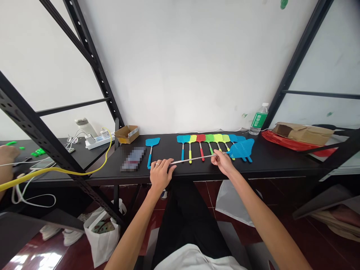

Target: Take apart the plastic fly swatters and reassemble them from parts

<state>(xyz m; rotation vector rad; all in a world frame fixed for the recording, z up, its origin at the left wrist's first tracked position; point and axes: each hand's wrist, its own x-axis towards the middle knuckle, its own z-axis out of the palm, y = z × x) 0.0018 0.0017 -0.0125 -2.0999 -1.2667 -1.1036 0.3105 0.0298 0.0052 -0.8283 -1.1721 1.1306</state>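
Note:
A blue fly swatter [241, 149] with a long metal rod is held out sideways above the table's front part, its head to the right. My left hand [161, 173] is closed around its handle end, hiding the grip. My right hand [222, 162] pinches the rod near the head. Behind it lies a row of several fly swatters in blue, yellow, red and green, among them a red one [201, 142] and a green one [209, 142], heads toward the wall. Apart from them, on the left, lies another blue swatter [152, 146].
A blurred flat object [133, 159] and an open cardboard box [127, 134] are left on the black table [267, 161]. At right stand a water bottle [258, 120] and a red bag [292, 144] under cardboard. A yellow cable [98, 168] crosses the left shelf post. Another person's hand [8, 159] is far left.

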